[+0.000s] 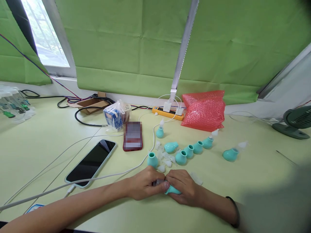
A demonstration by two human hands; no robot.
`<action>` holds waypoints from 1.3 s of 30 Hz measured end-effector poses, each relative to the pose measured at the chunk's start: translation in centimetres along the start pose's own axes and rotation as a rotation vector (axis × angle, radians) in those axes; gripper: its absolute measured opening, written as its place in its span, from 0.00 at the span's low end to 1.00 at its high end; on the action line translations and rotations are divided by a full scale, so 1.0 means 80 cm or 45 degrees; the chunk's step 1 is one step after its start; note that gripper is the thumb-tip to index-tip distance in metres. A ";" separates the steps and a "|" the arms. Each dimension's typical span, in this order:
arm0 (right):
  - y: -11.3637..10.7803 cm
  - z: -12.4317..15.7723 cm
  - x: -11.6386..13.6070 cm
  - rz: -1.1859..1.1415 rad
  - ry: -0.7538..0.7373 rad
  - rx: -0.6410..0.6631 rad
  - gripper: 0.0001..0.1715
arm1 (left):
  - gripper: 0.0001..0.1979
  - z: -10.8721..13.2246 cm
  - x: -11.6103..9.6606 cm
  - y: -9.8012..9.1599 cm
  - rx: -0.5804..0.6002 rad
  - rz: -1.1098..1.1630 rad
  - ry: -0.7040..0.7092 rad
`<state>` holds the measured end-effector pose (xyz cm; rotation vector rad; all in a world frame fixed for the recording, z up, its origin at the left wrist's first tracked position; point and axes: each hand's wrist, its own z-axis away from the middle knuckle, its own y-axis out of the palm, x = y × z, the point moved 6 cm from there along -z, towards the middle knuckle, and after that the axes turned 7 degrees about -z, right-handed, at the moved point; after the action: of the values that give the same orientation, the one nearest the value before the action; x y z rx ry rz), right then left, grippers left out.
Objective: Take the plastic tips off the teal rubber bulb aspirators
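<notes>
My right hand [183, 186] is closed around a teal rubber squeeze bulb [173, 190], which lies on its side low over the table. My left hand [148, 183] meets it at the bulb's neck and pinches a clear plastic piece [158, 182], mostly covered by the fingers. Just beyond the hands stands an open teal bulb [152, 160]. Several more bulbs [181, 157] form a slanting row to the right, and another bulb [171, 147] lies tipped over. Small translucent tips [168, 158] are scattered between them. A bulb with a clear tip [230, 154] rests farther right.
A white cable [131, 169] crosses the table beside my left forearm. Two phones, one black-screened [92, 161] and one red-cased [132, 136], lie at left. Behind are an orange power strip [167, 113], a red bubble-wrap pouch [204, 111] and a bagged blue box [115, 117]. A fan [297, 119] stands far right.
</notes>
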<state>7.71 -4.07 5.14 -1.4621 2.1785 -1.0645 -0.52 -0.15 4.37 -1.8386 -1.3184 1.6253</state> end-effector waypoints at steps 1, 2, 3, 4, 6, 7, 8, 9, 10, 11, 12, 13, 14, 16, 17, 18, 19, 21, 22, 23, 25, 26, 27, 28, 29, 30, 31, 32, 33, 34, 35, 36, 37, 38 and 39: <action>0.001 0.000 0.001 -0.003 -0.024 0.018 0.09 | 0.21 0.000 0.004 0.001 0.030 0.135 -0.089; 0.002 0.001 0.003 -0.004 -0.071 0.042 0.09 | 0.23 -0.001 0.007 0.003 0.053 0.270 -0.171; 0.003 0.001 0.006 -0.002 -0.124 0.063 0.09 | 0.24 0.000 0.009 0.005 0.070 0.385 -0.235; 0.004 0.002 0.009 0.003 -0.171 0.080 0.07 | 0.25 0.000 0.011 0.006 0.067 0.464 -0.278; 0.005 0.004 0.011 0.019 -0.209 0.073 0.05 | 0.25 0.000 0.013 0.003 -0.035 0.454 -0.298; 0.004 0.005 0.010 0.024 -0.190 0.045 0.06 | 0.25 0.001 0.014 -0.002 -0.137 0.367 -0.284; 0.003 0.005 0.010 0.027 -0.164 0.013 0.07 | 0.25 0.003 0.015 -0.010 -0.263 0.246 -0.269; 0.003 0.006 0.009 0.025 -0.147 -0.008 0.09 | 0.24 0.005 0.017 -0.018 -0.400 0.102 -0.252; 0.002 0.006 0.009 0.019 -0.132 -0.015 0.10 | 0.22 0.007 0.017 -0.026 -0.529 -0.060 -0.215; 0.002 0.006 0.009 0.008 -0.114 -0.018 0.10 | 0.19 0.010 0.016 -0.032 -0.643 -0.227 -0.159; 0.003 0.006 0.008 -0.005 -0.094 -0.006 0.11 | 0.15 0.012 0.014 -0.036 -0.734 -0.392 -0.092; 0.004 0.006 0.008 -0.022 -0.078 0.015 0.12 | 0.12 0.013 0.013 -0.039 -0.810 -0.542 -0.023; 0.005 0.005 0.008 -0.040 -0.068 0.028 0.13 | 0.08 0.014 0.014 -0.039 -0.862 -0.664 0.021; 0.006 0.005 0.007 -0.068 -0.048 0.035 0.16 | 0.08 0.011 0.019 -0.035 -0.854 -0.833 0.063; 0.006 0.006 0.007 -0.075 -0.044 0.031 0.16 | 0.11 0.009 0.021 -0.032 -0.817 -0.890 0.072; 0.007 0.006 0.006 -0.077 -0.039 0.026 0.16 | 0.13 0.007 0.023 -0.029 -0.775 -0.932 0.079; 0.007 0.007 0.005 -0.080 -0.031 0.018 0.16 | 0.15 0.005 0.024 -0.026 -0.742 -0.960 0.081; 0.007 0.008 0.001 -0.083 -0.008 -0.008 0.15 | 0.16 0.004 0.024 -0.024 -0.699 -0.958 0.063; 0.005 0.007 0.000 -0.084 0.005 -0.035 0.15 | 0.16 0.004 0.024 -0.024 -0.682 -0.928 0.043; 0.001 0.007 -0.002 -0.087 0.019 -0.074 0.15 | 0.16 0.004 0.024 -0.024 -0.664 -0.883 0.018; -0.013 0.002 -0.005 -0.090 0.051 -0.172 0.16 | 0.16 0.002 0.025 -0.024 -0.603 -0.771 -0.038; -0.023 -0.002 -0.008 -0.091 0.078 -0.219 0.16 | 0.17 0.001 0.025 -0.024 -0.562 -0.713 -0.062; -0.034 -0.007 -0.012 -0.093 0.118 -0.260 0.16 | 0.18 0.000 0.026 -0.023 -0.521 -0.663 -0.079; -0.047 -0.013 -0.018 -0.087 0.174 -0.296 0.15 | 0.19 -0.001 0.027 -0.022 -0.480 -0.622 -0.089; -0.060 -0.020 -0.027 -0.079 0.252 -0.318 0.14 | 0.19 -0.002 0.027 -0.021 -0.442 -0.590 -0.093; -0.075 -0.027 -0.039 -0.062 0.349 -0.360 0.12 | 0.20 -0.002 0.027 -0.020 -0.415 -0.565 -0.093; -0.088 -0.032 -0.055 -0.027 0.463 -0.394 0.10 | 0.20 -0.002 0.028 -0.019 -0.402 -0.546 -0.094; -0.100 -0.036 -0.072 0.012 0.564 -0.423 0.11 | 0.21 -0.002 0.028 -0.019 -0.401 -0.533 -0.100; -0.106 -0.040 -0.091 0.028 0.643 -0.401 0.11 | 0.21 -0.001 0.029 -0.020 -0.408 -0.523 -0.110; -0.109 -0.042 -0.113 0.038 0.726 -0.353 0.11 | 0.21 -0.001 0.030 -0.020 -0.423 -0.517 -0.121; -0.108 -0.041 -0.136 0.056 0.829 -0.283 0.12 | 0.21 0.000 0.031 -0.021 -0.444 -0.517 -0.129; -0.104 -0.037 -0.160 0.081 0.953 -0.201 0.12 | 0.21 0.001 0.032 -0.022 -0.465 -0.521 -0.133; -0.096 -0.031 -0.182 0.103 1.070 -0.086 0.13 | 0.20 0.001 0.031 -0.022 -0.477 -0.529 -0.130; -0.089 -0.026 -0.199 0.096 1.108 -0.014 0.13 | 0.19 0.001 0.031 -0.022 -0.480 -0.538 -0.121; -0.081 -0.022 -0.212 0.087 1.132 0.051 0.12 | 0.18 0.000 0.030 -0.022 -0.478 -0.549 -0.111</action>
<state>18.27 10.45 8.58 -0.9599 2.6831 -1.9867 -1.49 2.70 4.30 -1.5263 -2.0048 1.3050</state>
